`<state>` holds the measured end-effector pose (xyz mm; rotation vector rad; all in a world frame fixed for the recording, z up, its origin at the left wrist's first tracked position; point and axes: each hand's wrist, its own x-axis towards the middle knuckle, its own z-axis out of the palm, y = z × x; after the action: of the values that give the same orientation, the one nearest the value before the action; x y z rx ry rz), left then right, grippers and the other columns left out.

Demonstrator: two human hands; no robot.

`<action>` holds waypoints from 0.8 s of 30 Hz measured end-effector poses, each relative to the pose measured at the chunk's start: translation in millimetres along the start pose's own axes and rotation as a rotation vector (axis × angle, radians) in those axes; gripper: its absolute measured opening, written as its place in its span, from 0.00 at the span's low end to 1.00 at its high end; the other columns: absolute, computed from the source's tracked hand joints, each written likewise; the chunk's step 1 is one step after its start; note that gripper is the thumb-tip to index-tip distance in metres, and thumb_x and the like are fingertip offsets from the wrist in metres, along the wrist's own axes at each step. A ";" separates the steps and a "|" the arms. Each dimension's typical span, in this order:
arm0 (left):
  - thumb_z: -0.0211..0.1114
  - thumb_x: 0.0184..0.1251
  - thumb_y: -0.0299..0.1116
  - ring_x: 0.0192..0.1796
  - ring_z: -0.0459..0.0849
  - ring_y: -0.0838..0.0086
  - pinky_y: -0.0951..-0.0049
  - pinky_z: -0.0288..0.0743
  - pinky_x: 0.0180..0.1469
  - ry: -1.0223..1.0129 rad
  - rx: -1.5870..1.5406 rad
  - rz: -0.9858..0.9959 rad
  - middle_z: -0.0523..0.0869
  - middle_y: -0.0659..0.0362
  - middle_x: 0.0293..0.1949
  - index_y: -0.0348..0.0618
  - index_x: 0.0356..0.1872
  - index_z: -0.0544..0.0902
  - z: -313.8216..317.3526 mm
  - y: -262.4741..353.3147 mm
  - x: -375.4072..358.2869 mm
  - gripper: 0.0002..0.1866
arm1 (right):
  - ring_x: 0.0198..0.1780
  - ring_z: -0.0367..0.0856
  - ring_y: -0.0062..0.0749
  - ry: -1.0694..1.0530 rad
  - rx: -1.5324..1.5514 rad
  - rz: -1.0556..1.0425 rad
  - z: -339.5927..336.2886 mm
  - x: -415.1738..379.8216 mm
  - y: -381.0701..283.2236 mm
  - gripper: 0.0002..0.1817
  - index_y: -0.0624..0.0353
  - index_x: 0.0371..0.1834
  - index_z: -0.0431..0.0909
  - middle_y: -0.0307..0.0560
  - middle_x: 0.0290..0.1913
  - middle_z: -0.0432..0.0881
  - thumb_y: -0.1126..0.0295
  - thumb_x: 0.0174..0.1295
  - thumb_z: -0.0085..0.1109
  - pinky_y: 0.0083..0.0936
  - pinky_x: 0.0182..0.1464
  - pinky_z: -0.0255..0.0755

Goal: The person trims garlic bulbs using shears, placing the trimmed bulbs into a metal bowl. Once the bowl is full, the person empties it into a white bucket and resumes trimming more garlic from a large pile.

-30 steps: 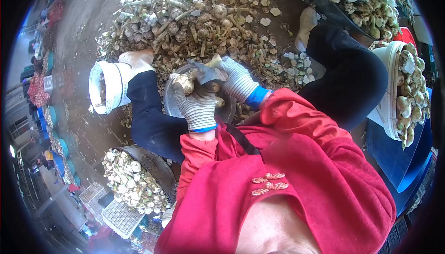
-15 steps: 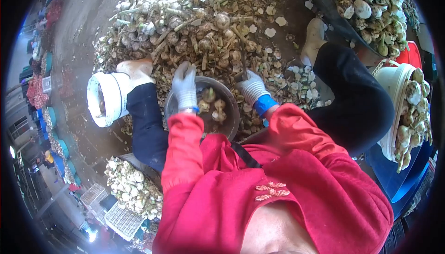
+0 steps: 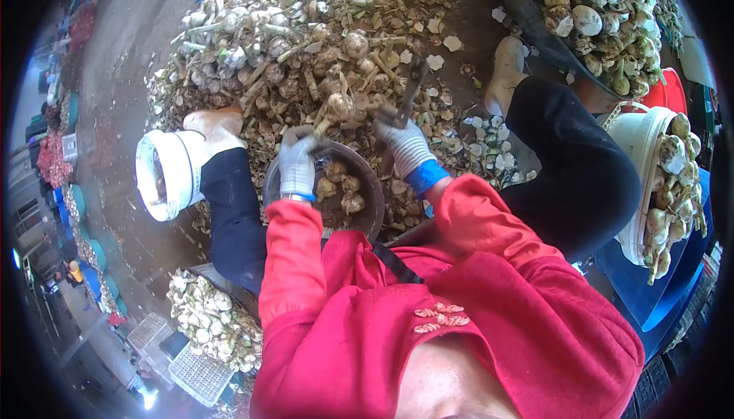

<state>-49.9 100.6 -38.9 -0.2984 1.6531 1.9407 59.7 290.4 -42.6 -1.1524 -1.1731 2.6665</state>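
Observation:
My left hand [image 3: 297, 165], in a pale work glove, is closed on the stem of a garlic bulb [image 3: 340, 105], which is held up over the far rim of a metal bowl [image 3: 376, 209]. Several trimmed garlic bulbs [image 3: 351, 183] lie in the bowl. My right hand [image 3: 402, 145], gloved and with a blue band at the wrist, grips a dark-bladed knife [image 3: 415, 89] whose blade points up and away. The fingertips of both hands are slightly blurred. Just beyond my hands lies a heap of garlic [image 3: 260, 56] with stems on.
A white bucket [image 3: 170, 178] stands by my left foot. At right are a bucket [image 3: 638, 144] heaped with garlic, a red bucket [image 3: 671, 92] and a dark tub [image 3: 527, 14] full of bulbs. More garlic [image 3: 210, 316] and a white crate [image 3: 200, 375] are at lower left.
My left hand has moved from the bowl's rim and now holds a garlic bulb by its stem. My right hand has risen slightly, its knife swinging upward into clearer view.

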 end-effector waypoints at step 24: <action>0.81 0.38 0.33 0.44 0.80 0.70 0.71 0.76 0.48 -0.046 0.628 0.292 0.80 0.53 0.44 0.36 0.52 0.71 4.6 -3.4 -138.5 0.37 | 0.42 0.80 0.52 -0.517 -1.471 -0.631 23.3 -96.6 -27.7 0.09 0.55 0.36 0.80 0.54 0.35 0.80 0.70 0.50 0.59 0.39 0.42 0.75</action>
<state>65.7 67.4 30.1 0.2427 2.2603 1.4866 108.1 268.2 45.7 0.1721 -3.0182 1.3501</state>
